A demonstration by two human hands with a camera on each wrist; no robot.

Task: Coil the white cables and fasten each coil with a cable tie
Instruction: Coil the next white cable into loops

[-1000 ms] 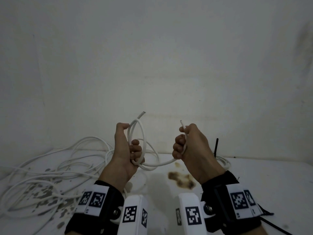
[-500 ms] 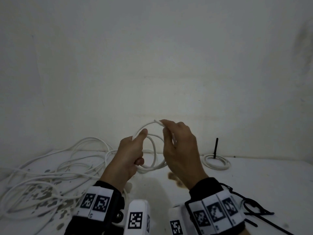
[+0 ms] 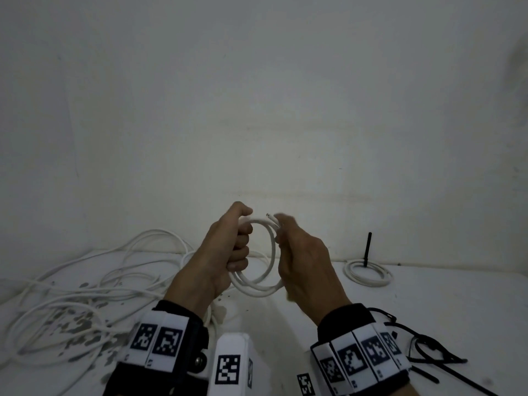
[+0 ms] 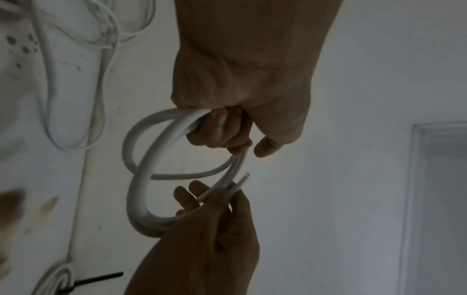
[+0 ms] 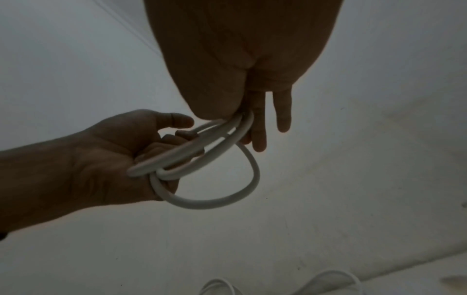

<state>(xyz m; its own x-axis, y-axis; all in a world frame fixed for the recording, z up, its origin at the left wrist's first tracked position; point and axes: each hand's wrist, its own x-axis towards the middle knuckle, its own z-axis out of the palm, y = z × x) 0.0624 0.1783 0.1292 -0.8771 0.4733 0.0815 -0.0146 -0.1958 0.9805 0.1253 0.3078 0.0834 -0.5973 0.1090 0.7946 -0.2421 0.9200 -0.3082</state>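
Note:
A small coil of white cable (image 3: pixel 264 285) hangs in the air between my two hands, above the white table (image 3: pixel 371 310). My left hand (image 3: pixel 242 243) grips the coil's left side in a fist, thumb on top. My right hand (image 3: pixel 282 234) pinches the coil's right side, where the two cut cable ends (image 3: pixel 271 218) stick up. In the left wrist view my left hand (image 4: pixel 222 129) is curled round the loops (image 4: pixel 136 189), and my right hand (image 4: pixel 217 199) holds both ends between thumb and fingers. In the right wrist view the loops (image 5: pixel 252 179) run from under my right fingers (image 5: pixel 259 127) into the left palm (image 5: pixel 151 147).
A heap of loose white cables (image 3: pixel 85 287) covers the table's left side. At the back right lies a finished coil (image 3: pixel 368 274) with a black cable tie (image 3: pixel 368 247) standing up from it. Several black cable ties (image 3: pixel 428 352) lie at the front right. A white wall stands close behind.
My right hand carried the free cable end over to the left hand and laid it onto the coil. The loops are now gathered tight between both hands.

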